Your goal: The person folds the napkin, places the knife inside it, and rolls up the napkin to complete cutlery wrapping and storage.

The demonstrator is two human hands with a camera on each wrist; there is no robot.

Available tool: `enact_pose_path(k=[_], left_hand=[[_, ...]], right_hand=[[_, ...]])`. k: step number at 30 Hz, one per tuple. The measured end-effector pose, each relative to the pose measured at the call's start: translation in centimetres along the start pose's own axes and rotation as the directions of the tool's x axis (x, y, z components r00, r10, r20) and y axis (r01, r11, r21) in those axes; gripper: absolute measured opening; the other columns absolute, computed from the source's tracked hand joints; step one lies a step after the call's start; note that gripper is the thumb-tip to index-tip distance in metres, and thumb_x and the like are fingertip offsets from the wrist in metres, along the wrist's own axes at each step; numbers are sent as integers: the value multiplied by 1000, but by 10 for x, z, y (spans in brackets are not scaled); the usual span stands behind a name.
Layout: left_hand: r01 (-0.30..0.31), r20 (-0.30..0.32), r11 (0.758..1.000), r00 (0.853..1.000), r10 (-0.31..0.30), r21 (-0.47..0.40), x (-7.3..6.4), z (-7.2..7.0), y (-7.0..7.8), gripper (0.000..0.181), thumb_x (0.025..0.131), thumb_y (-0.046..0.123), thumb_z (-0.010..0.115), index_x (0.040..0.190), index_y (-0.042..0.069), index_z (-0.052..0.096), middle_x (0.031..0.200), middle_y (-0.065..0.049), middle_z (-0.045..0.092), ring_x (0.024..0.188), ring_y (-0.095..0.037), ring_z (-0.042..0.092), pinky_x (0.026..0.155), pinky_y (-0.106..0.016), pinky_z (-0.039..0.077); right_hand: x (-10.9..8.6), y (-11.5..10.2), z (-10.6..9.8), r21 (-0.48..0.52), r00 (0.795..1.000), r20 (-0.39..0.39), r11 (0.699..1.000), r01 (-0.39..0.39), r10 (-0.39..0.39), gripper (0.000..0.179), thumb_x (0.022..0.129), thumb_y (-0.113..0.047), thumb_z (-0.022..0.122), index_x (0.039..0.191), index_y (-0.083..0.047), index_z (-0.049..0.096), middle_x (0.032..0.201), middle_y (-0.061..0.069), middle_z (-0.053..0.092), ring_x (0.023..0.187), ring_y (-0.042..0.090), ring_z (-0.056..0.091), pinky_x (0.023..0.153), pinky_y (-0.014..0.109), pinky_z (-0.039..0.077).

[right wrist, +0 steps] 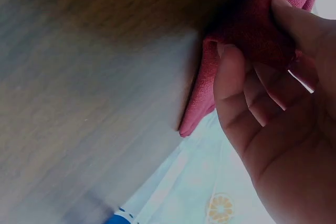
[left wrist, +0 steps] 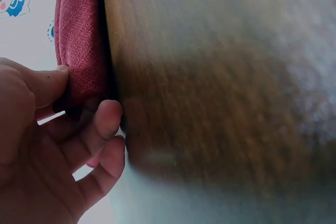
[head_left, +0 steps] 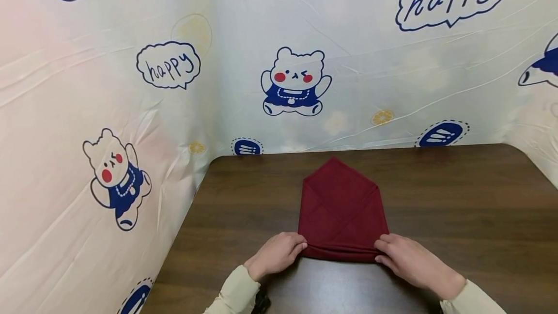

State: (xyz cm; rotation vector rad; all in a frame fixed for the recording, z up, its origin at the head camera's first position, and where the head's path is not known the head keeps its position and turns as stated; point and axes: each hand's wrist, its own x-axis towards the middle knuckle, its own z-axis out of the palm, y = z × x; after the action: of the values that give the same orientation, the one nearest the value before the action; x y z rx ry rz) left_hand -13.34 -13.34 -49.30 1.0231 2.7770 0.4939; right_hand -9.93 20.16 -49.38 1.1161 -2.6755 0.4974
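A dark red cloth (head_left: 342,202) lies folded on the table, its far end coming to a point and its near edge rolled or folded into a thick band. At the band's left end my left hand (head_left: 281,252) pinches the fabric; in the left wrist view the thumb lies on the red cloth (left wrist: 84,40) with the fingers curled at its end. My right hand (head_left: 407,258) grips the band's right end. The right wrist view has the thumb on the cloth (right wrist: 257,24) and the fingers curled around its folded edge.
The brown wooden table (head_left: 457,197) has rounded far corners. Behind it and along the left hangs a pale curtain (head_left: 244,62) printed with bears, lemon slices and the word "happy". A small dark object (head_left: 261,300) shows beside the left sleeve.
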Motion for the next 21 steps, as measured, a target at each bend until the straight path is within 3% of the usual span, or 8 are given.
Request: enact_pose_path(k=[4,9,15,21], left_hand=[[21,-2,1000,1000,-21,-22,2,1,0,29,101,21,48,73,18,55,63,11,43,59,-1,42,58,-17,38],[47,18,998,999,-46,-47,2,1,0,30,101,21,48,71,18,52,60,11,39,57,-1,40,56,-16,37],[63,28,996,998,-62,-69,1,1,0,29,100,21,49,72,19,53,60,12,42,56,0,41,56,-16,38],[95,15,988,996,-94,-125,0,2,-2,21,100,25,51,84,21,64,70,14,57,62,3,49,62,-15,43]], right_hand=[[-2,2,0,37,1000,4,999,-16,16,11,84,-9,71,92,-13,64,79,-11,56,69,1,53,61,24,48],[-4,3,2,92,999,-7,995,-48,49,24,84,-3,69,107,-7,63,88,-6,62,74,3,60,63,24,51],[-3,4,4,132,996,-80,991,-39,50,25,81,-4,73,91,-16,53,81,-13,46,64,-6,43,53,16,39],[-4,4,5,126,994,-82,990,-58,69,31,80,-5,74,79,-21,47,76,-15,38,61,-7,34,52,14,34]])
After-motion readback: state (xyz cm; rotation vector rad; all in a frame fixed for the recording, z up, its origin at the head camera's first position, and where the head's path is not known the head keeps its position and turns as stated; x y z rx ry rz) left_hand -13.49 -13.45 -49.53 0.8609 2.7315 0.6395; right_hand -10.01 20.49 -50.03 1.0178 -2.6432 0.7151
